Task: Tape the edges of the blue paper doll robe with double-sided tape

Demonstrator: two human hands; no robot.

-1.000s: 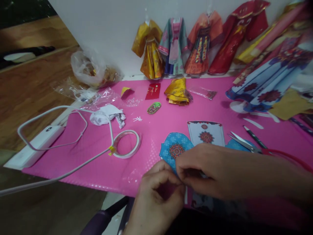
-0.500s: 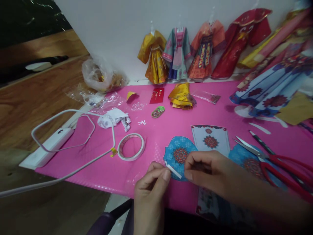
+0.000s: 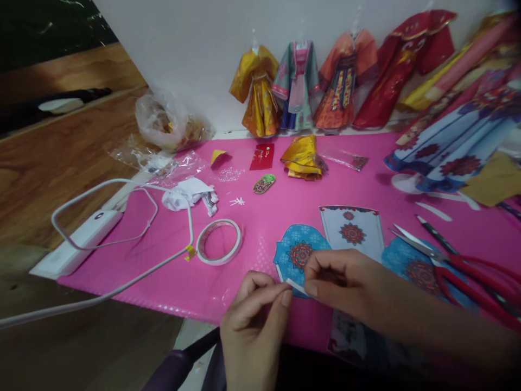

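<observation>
Between my two hands is a small white strip (image 3: 297, 287), probably a piece of tape. My left hand (image 3: 256, 312) pinches its left end between thumb and forefinger. At the strip's right end, the thumb and forefinger of my right hand (image 3: 336, 277) are pressed together on it. Just behind the strip lies a blue paper cut-out (image 3: 295, 241) with a red flower medallion, partly covered by my right hand. A white patterned paper panel (image 3: 368, 236) lies beyond that hand. Under my right forearm is a second blue cut-out (image 3: 401, 258).
Red-handled scissors (image 3: 451, 260) and a dark pencil (image 3: 435, 234) lie at the right. A tape roll (image 3: 203, 255) sits left of my hands, near a white cable (image 3: 122, 297) and power strip (image 3: 81, 247). Small doll dresses (image 3: 260, 89) stand along the wall.
My right hand's fingertips have come onto the right end of the white strip, from which they were apart. My left hand has shifted slightly right.
</observation>
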